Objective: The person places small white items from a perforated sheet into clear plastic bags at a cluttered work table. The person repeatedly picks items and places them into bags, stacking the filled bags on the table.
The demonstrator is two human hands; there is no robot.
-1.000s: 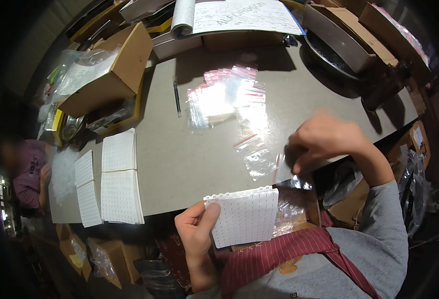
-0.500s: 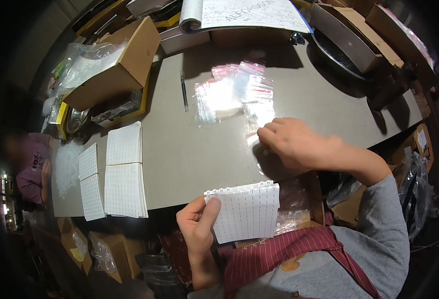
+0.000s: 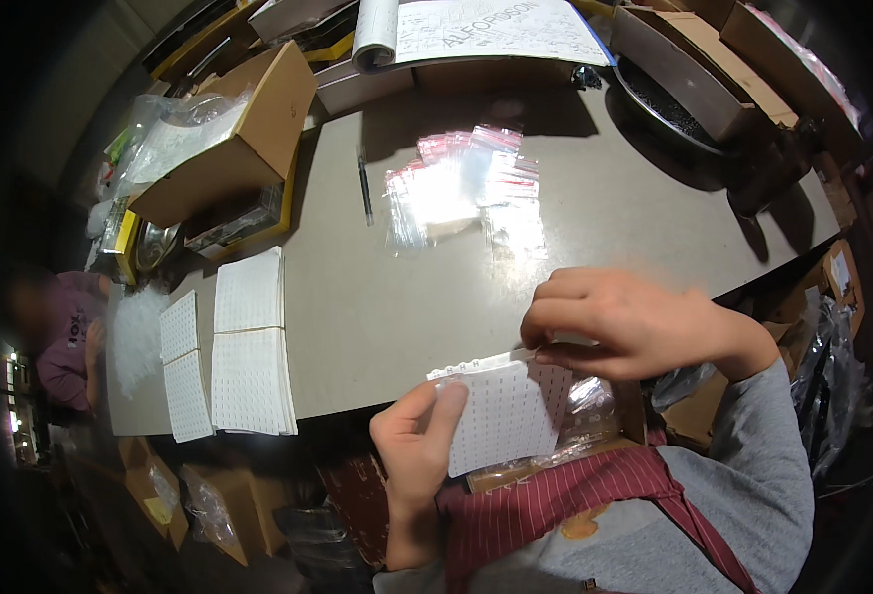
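Note:
A stack of white printed cards [image 3: 501,421] is upright in front of my chest, small notches or tabs along its upper edge. My left hand [image 3: 421,426] grips the stack at its left side, thumb across the front. At the upper right corner, my right hand [image 3: 619,322] has its fingers bent and pressed together. Whatever lies between those fingertips is hidden, and the back of the hand is slightly blurred. Beyond the hands, a spread of small clear zip bags [image 3: 511,213] with red-striped tops lies on the table, partly washed out by glare.
Two banded stacks of printed cards [image 3: 248,371] lie at the left, beside a heap of clear plastic pieces [image 3: 139,342]. A black pen [image 3: 365,188], an opened cardboard box [image 3: 228,148] and a round dark tray [image 3: 654,109] surround the table [image 3: 347,327]. Another person [image 3: 70,337] sits far left.
My right hand has come back from near the zip bags to the top right corner of the card stack. My left hand and the stack have shifted slightly right.

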